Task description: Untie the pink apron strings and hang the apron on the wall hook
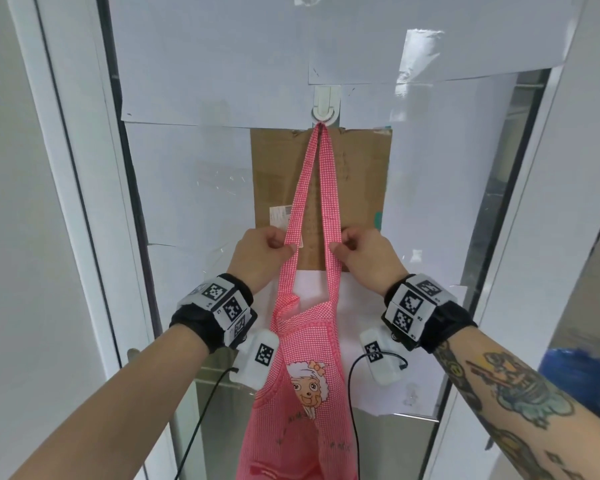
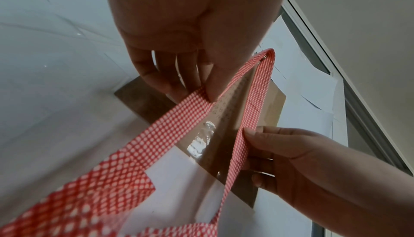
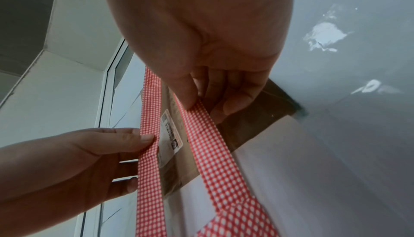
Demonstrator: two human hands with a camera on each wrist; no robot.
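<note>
A pink checked apron [image 1: 302,393] with a cartoon sheep hangs flat against the wall. Its neck loop [image 1: 321,157] runs up over a white wall hook [image 1: 323,105]. My left hand [image 1: 262,247] pinches the loop's left strap [image 2: 179,115] between thumb and fingers. My right hand [image 1: 364,252] pinches the right strap [image 3: 201,125] the same way. Both hands sit level, about halfway up the loop, with the straps taut. The waist strings are out of sight.
Behind the loop a brown cardboard sheet [image 1: 357,188] is taped to the paper-covered glass panel [image 1: 194,81]. White frame posts [image 1: 77,202] stand at either side. A blue object [image 1: 579,368] shows at the right edge.
</note>
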